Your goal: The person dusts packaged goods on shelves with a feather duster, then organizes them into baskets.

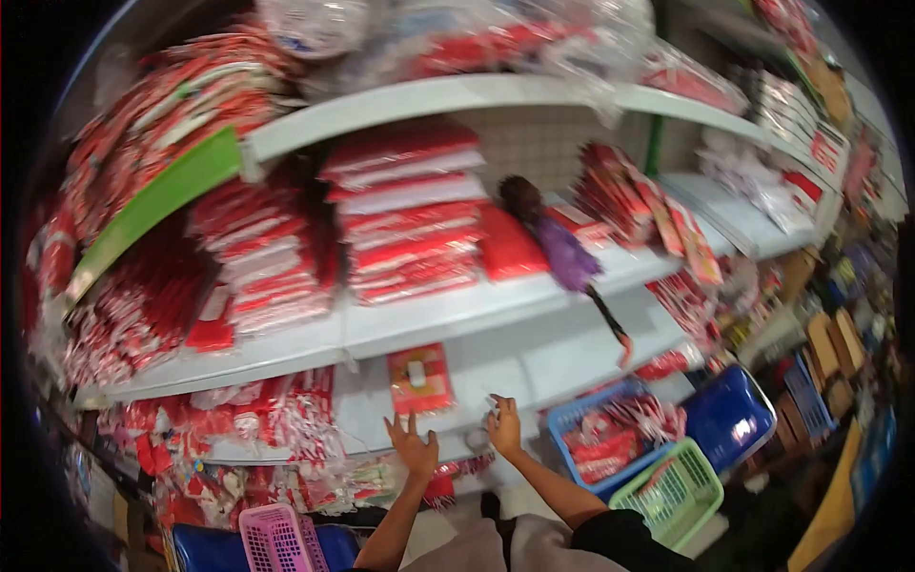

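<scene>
My left hand [413, 448] is spread open with nothing in it, just below a flat red packet [421, 379] that lies on the lower white shelf [534, 367]. The packet has a pale label in its middle. My right hand [504, 429] is to the right of the packet, at the shelf's front edge. Its fingers are curled together, and a small greyish bit shows at their tips, too small to name. Between the two hands is a small round, clear-looking thing [477, 439].
Stacks of red plastic-wrapped packets [410, 229] fill the middle shelf, beside a purple feather duster [567, 253]. A blue basket [562, 429] with red goods, a green basket [705, 477] and a blue tub [729, 415] stand right. A pink basket [272, 539] stands lower left.
</scene>
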The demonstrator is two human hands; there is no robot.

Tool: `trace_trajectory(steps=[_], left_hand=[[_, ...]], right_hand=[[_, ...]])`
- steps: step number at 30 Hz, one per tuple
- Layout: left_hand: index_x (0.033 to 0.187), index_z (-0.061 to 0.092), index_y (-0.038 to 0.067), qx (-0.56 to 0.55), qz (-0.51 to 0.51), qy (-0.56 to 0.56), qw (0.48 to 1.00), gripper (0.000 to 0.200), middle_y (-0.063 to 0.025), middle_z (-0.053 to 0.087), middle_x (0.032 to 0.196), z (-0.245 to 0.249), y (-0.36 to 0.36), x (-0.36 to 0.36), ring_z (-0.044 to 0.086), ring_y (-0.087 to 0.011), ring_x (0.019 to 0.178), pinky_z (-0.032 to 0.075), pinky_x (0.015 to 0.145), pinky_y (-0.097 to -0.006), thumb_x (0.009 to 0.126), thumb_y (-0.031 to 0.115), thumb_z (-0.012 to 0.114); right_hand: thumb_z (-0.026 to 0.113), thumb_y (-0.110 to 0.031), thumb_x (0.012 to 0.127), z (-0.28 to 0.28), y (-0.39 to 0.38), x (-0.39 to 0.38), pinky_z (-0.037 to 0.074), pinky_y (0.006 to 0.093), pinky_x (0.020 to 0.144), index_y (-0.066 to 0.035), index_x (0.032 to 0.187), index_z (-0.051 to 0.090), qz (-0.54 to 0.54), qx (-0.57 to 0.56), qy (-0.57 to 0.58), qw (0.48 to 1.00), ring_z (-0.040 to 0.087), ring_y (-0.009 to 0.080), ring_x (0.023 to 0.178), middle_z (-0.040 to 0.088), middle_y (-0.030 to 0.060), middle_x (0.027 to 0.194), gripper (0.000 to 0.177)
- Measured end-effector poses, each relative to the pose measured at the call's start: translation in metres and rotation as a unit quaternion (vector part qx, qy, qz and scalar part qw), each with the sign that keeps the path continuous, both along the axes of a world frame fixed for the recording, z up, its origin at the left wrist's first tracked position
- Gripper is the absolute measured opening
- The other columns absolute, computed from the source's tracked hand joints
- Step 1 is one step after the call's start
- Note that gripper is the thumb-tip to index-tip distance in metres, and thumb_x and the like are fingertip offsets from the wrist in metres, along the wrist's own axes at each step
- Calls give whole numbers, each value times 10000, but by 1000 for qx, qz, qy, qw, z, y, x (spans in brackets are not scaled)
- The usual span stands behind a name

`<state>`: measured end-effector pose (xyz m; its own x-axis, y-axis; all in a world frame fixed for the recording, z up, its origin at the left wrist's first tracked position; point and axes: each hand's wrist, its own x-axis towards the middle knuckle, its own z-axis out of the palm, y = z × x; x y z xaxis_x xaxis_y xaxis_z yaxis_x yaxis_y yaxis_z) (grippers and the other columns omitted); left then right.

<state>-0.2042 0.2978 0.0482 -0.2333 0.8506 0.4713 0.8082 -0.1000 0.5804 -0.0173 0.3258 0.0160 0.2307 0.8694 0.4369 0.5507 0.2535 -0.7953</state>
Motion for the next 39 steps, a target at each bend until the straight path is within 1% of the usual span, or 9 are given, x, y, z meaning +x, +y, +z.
trace_trajectory(steps=[3, 7, 18, 20, 21, 28, 29, 33, 39], left_hand=[[1163, 520, 66, 48, -83, -8, 995, 509, -146, 464, 1218, 3, -42, 37, 305, -349, 1254, 290, 1002, -444, 665, -35, 539], [1056, 561, 54, -45, -201, -131, 970, 397, -162, 517, 1115, -39, -77, 86, 393, -340, 1188, 354, 938, -423, 671, -40, 531], [1059, 588, 102, -241, -400, -54, 882, 338, -134, 578, 1028, -116, -118, 204, 497, -307, 1014, 392, 895, -374, 722, 70, 583], [1068, 584, 101, -255, -416, -50, 871, 344, -137, 576, 1036, -132, -112, 227, 500, -307, 1013, 394, 892, -372, 724, 87, 592], [1073, 582, 101, -262, -423, -49, 866, 348, -138, 575, 1039, -141, -108, 241, 501, -307, 1012, 395, 891, -371, 726, 95, 596], [1078, 568, 69, -285, -397, -63, 870, 362, -169, 580, 1000, -160, -80, 366, 535, -326, 953, 427, 839, -388, 722, 114, 610], [1080, 567, 68, -269, -400, -75, 873, 364, -175, 582, 990, -160, -76, 383, 539, -327, 946, 432, 830, -388, 721, 113, 609], [1080, 564, 51, -282, -377, -107, 876, 364, -184, 556, 1037, -177, -64, 432, 544, -321, 949, 450, 807, -386, 721, 103, 596], [1090, 554, 44, -292, -378, -57, 877, 369, -188, 525, 1073, -192, -49, 467, 529, -332, 977, 441, 838, -384, 729, 109, 590]], right_hand=[[544, -27, 747, -43, -45, 35, 436, 377, 623, -63, 1110, 489, -36, -55, -19, 998, 516, 278, 705, 470, 138, 877, 370], [548, -22, 732, -55, -121, 95, 441, 410, 643, -24, 1080, 482, -100, -85, -28, 991, 505, 352, 739, 464, 184, 891, 354], [555, -72, 725, -117, -249, 258, 440, 408, 693, -50, 1012, 535, -297, -243, 4, 923, 538, 323, 790, 501, 162, 902, 288], [555, -72, 728, -124, -252, 283, 447, 399, 677, -49, 1000, 551, -287, -259, 39, 922, 548, 310, 765, 514, 157, 887, 272], [520, -46, 734, -129, -251, 292, 454, 362, 620, -49, 940, 585, -306, -197, 4, 931, 543, 276, 615, 513, 155, 855, 217], [531, -91, 802, -148, -224, 371, 458, 322, 584, -15, 948, 590, -182, -239, 43, 953, 578, 215, 614, 583, 143, 744, 175], [511, -140, 858, -165, -217, 382, 452, 300, 552, -9, 972, 589, -175, -158, 46, 971, 563, 179, 581, 572, 113, 669, 189], [458, -234, 916, -191, -193, 415, 483, 280, 574, 3, 1042, 574, -130, -330, 175, 919, 572, 141, 671, 592, 70, 756, 293], [394, -228, 944, -206, -156, 429, 501, 338, 769, -23, 1177, 496, -55, -297, 503, 810, 566, 177, 894, 557, 88, 1080, 327]])
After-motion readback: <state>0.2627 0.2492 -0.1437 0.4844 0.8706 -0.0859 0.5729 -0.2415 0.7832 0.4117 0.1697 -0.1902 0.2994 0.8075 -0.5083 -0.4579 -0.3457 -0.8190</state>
